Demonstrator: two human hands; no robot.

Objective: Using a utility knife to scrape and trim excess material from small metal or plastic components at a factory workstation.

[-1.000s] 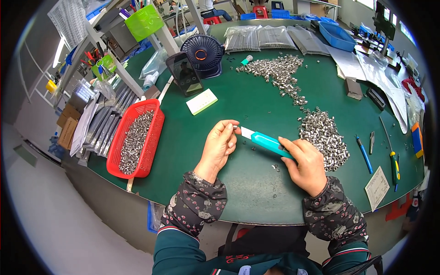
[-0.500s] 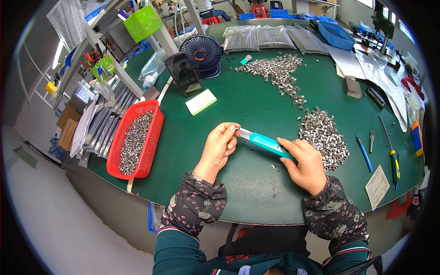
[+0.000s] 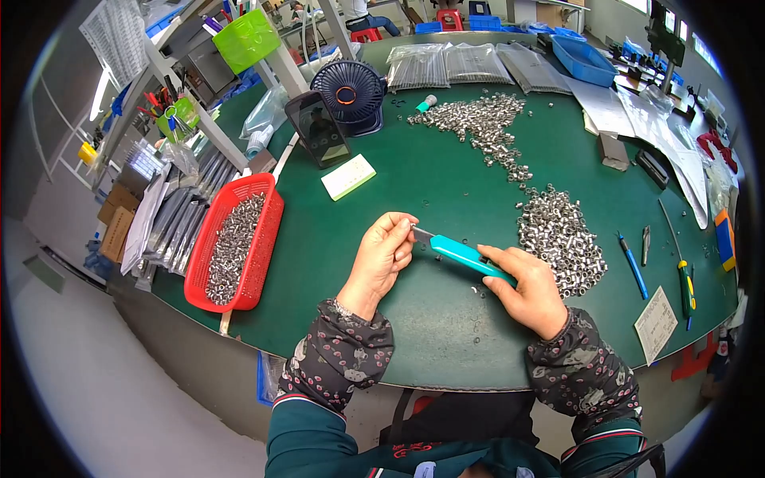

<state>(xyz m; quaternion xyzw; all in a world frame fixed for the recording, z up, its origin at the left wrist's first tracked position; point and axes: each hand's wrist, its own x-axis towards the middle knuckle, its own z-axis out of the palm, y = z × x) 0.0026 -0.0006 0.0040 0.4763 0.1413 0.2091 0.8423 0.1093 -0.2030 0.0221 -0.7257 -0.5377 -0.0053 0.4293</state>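
Observation:
A teal utility knife (image 3: 462, 253) lies in the grip of my right hand (image 3: 526, 288), its blade pointing left. My left hand (image 3: 381, 256) is closed in a pinch at the blade's tip, on a small metal ring (image 3: 413, 225) that the fingertips mostly hide. Right of the knife, beside my right hand, is a heap of short metal rings (image 3: 562, 239). A looser spread of the same rings (image 3: 478, 123) reaches across the far middle of the table. Tiny dark scraps lie on the green tabletop (image 3: 422, 334) below the knife.
At left stands a red basket (image 3: 271, 231) of metal rings. Behind it are a phone (image 3: 319, 131), a dark fan (image 3: 348, 92) and a card (image 3: 348, 177). On the right lie a blue pen-like tool (image 3: 633, 267), a screwdriver (image 3: 685, 287) and a paper slip (image 3: 656, 327).
The knife has rolled and tilted slightly in my right hand, so its blade now looks darker and narrower. My left hand stays nearly in place at the blade tip.

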